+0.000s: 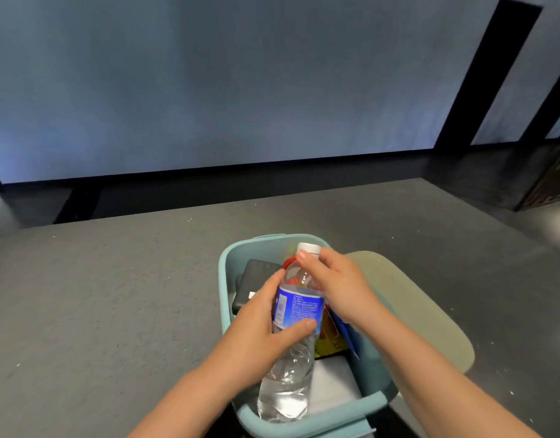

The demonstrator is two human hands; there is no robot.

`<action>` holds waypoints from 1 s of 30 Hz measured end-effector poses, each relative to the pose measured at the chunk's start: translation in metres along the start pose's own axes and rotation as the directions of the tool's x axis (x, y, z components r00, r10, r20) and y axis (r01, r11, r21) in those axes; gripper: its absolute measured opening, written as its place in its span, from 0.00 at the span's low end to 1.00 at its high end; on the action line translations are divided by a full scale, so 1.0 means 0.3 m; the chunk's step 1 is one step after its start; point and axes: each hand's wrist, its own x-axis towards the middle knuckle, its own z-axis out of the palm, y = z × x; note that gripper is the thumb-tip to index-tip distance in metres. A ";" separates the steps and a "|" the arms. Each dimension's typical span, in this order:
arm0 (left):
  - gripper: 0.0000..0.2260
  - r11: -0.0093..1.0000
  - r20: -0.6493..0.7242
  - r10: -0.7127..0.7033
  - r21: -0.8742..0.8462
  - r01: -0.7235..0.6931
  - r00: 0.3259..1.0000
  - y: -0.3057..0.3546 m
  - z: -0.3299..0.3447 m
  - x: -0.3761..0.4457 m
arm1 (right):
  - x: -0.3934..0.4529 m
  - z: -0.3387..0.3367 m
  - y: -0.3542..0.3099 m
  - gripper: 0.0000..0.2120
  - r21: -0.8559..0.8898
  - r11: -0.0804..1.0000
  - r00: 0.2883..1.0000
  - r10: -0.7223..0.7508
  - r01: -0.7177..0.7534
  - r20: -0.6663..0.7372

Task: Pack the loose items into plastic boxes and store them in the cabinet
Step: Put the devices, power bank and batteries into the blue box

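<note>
Water bottle (296,314) held lengthwise over teal plastic box (228,279), cap end pointing away; left hand (259,324) fingers curled round label, right hand (338,286) fingers pinching neck.

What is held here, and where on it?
A water bottle: the left hand grips its blue label, and the right hand holds its neck below the cap.

Two hands, left (256,324) and right (335,282), are showing alongside one water bottle (293,343), one teal plastic box (228,279), one beige lid (430,311) and one dark slab (256,279) sitting inside.
</note>
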 end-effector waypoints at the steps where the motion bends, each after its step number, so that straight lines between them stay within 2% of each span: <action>1: 0.31 0.997 0.007 -0.019 0.071 0.018 1.000 -0.006 0.000 -0.004 | 0.020 0.006 0.011 0.26 -0.031 0.999 0.999 0.041 -0.041 0.010; 3: 0.35 0.943 -0.008 -0.051 0.329 0.051 0.999 -0.013 0.000 -0.011 | 0.054 0.019 0.020 0.24 -0.137 0.984 0.991 0.125 -0.118 0.050; 5: 0.38 0.827 -0.058 -0.016 0.560 0.046 0.998 -0.037 0.003 -0.012 | 0.075 0.041 0.034 0.23 -0.343 0.931 0.987 0.153 -0.126 0.055; 7: 0.37 0.725 -0.085 0.022 0.688 0.042 0.996 -0.061 0.007 -0.012 | 0.069 0.082 0.066 0.26 -0.553 0.831 0.995 0.092 -0.055 0.040; 9: 0.37 0.645 -0.050 0.033 0.764 0.017 0.998 -0.080 0.004 -0.017 | 0.040 0.112 0.092 0.28 -0.628 0.775 0.996 0.092 -0.068 0.006; 11: 0.34 0.637 -0.022 0.062 0.771 -0.022 0.998 -0.102 0.000 -0.021 | 0.013 0.108 0.109 0.27 -0.643 0.762 0.996 0.083 -0.076 -0.020; 15: 0.26 0.629 -0.026 0.056 0.778 -0.015 0.998 -0.119 -0.002 -0.020 | -0.001 0.089 0.106 0.26 -0.767 0.641 1.000 0.027 -0.024 -0.009; 16: 0.25 0.621 -0.038 0.062 0.783 -0.009 0.997 -0.124 0.000 -0.020 | -0.001 0.089 0.103 0.26 -0.776 0.630 0.998 0.056 -0.035 0.000; 18: 0.28 0.632 -0.027 0.050 0.775 -0.010 0.998 -0.118 0.002 -0.023 | -0.007 0.079 0.092 0.24 -0.737 0.675 0.998 0.059 -0.036 0.006; 20: 0.32 0.664 -0.019 0.046 0.747 -0.016 0.999 -0.115 -0.006 -0.019 | -0.044 0.048 0.076 0.21 -0.673 0.740 1.000 -0.015 -0.004 -0.022; 21: 0.34 0.695 -0.024 0.061 0.718 -0.025 0.998 -0.119 -0.018 -0.008 | -0.076 0.027 0.070 0.18 -0.660 0.750 0.993 -0.105 0.038 -0.061; 23: 0.34 0.746 -0.060 0.101 0.665 -0.036 0.993 -0.132 -0.055 0.042 | -0.162 -0.012 0.073 0.15 -0.687 0.721 0.958 -0.247 0.085 -0.142; 24: 0.34 0.736 -0.069 0.113 0.676 -0.037 0.991 -0.143 -0.079 0.083 | -0.202 -0.025 0.079 0.17 -0.704 0.707 0.951 -0.257 0.065 -0.170; 27: 0.29 0.638 -0.041 0.097 0.769 -0.031 0.994 -0.187 -0.141 0.240 | -0.271 -0.027 0.115 0.26 -0.732 0.681 0.966 -0.165 -0.035 -0.199; 30: 0.26 0.551 -0.003 0.029 0.834 -0.013 1.000 -0.216 -0.160 0.363 | -0.310 -0.021 0.122 0.29 -0.616 0.775 0.966 -0.032 -0.138 -0.256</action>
